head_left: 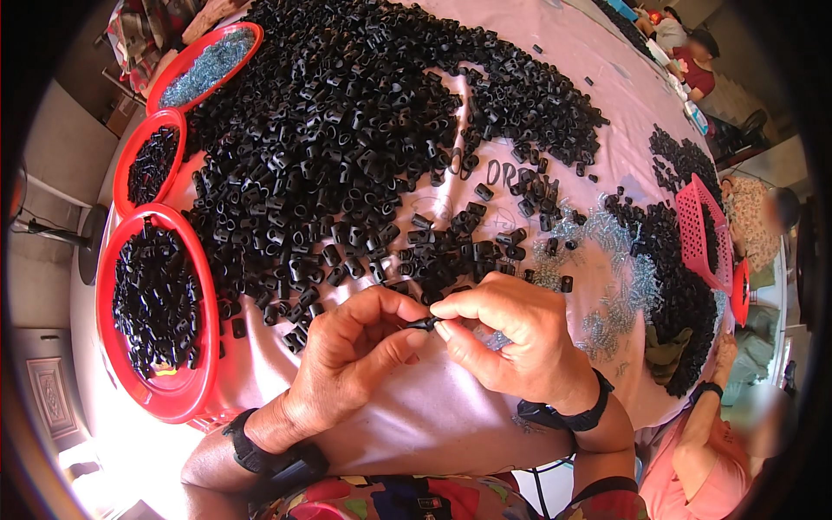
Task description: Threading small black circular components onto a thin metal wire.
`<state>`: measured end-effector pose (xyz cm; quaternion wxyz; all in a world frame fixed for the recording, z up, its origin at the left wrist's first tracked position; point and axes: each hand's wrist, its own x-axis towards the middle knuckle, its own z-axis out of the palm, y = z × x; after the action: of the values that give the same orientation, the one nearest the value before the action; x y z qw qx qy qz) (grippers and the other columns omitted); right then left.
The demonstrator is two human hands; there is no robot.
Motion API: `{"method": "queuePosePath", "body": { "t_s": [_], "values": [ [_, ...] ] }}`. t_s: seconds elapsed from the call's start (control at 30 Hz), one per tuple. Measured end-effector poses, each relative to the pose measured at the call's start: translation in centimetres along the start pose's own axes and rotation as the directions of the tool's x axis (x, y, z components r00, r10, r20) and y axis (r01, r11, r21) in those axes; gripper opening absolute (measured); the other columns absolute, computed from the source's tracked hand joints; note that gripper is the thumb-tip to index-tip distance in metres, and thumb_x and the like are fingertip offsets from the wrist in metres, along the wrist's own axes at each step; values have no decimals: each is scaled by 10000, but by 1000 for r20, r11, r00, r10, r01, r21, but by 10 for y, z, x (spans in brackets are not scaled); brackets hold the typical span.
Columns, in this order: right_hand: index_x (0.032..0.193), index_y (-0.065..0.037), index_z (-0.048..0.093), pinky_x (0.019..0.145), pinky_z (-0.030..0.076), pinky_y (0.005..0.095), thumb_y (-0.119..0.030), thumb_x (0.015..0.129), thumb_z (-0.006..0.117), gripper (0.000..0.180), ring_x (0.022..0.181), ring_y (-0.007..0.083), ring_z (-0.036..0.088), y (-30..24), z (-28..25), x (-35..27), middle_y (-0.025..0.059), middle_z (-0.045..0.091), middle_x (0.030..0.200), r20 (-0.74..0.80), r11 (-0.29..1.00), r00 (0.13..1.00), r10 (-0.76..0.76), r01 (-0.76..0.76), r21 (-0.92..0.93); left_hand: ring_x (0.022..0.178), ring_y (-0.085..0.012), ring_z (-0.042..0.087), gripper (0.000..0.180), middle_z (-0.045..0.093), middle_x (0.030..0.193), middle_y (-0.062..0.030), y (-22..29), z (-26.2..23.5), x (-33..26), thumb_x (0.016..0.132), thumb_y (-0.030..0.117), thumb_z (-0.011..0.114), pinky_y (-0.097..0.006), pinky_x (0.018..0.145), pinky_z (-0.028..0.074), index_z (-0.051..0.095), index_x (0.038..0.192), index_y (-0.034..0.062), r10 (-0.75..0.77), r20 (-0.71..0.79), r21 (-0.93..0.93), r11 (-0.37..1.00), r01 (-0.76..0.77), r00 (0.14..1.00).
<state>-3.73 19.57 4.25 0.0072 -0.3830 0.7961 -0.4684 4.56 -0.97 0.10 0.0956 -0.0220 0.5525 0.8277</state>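
Observation:
Close in front of me, my left hand and my right hand meet fingertip to fingertip. Between them is a small black plastic part, mostly covered by the fingers. Thumb and forefinger of each hand are pinched on it. Just beyond the hands, loose short black tubular pieces lie scattered on the pink cloth. They merge into a large heap of similar black pieces. Small pale blue, spring-like pieces are spread to the right of my right hand.
Three red trays line the left edge: the nearest tray and middle tray hold slim black parts, the far tray pale blue pieces. A pink basket stands right, among more black pieces. A person in a pink top sits at right; others sit farther off.

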Motion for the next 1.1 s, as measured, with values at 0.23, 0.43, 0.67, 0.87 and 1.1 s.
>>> {"method": "queuePosePath", "body": {
  "t_s": [0.23,0.43,0.67,0.87,1.1],
  "values": [
    [974,-38,732,602,533,377,29,803,801,196,680,275,670,3,2,0,95,720,809,8,999,999,-36,36,-9,860,-63,663,208,711,982,-24,6,2,-2,1055,42,681,-234,793,575,631,1240,-40,-28,-10,152,988,30,1000],
    [936,-51,700,584,510,379,37,785,795,199,644,269,626,6,4,0,76,663,747,16,996,996,-90,91,-16,804,-45,682,158,717,926,-12,1,3,-4,1028,0,699,-217,721,576,655,1176,-35,37,-30,243,969,-29,999],
    [932,-30,705,599,520,357,55,774,802,204,666,255,649,7,3,-2,90,697,796,44,996,995,-88,89,-6,783,-63,711,143,736,871,-36,4,6,-5,994,-10,733,-238,693,582,670,1120,-31,76,-49,405,913,-50,996],
    [952,1,729,613,535,337,60,793,797,182,690,234,675,7,4,-3,105,745,859,56,997,996,-76,77,-12,787,-78,719,147,740,871,-57,5,10,-6,977,-30,734,-255,699,585,668,1108,-30,144,-65,454,886,-99,987],
    [927,-41,688,594,519,387,51,789,784,192,665,282,637,8,14,-6,90,654,749,-23,1000,1000,-7,7,17,803,-71,709,152,744,886,-60,2,10,-4,987,-20,723,-252,696,577,657,1123,-37,180,-63,525,843,-121,982]
  ]
}}
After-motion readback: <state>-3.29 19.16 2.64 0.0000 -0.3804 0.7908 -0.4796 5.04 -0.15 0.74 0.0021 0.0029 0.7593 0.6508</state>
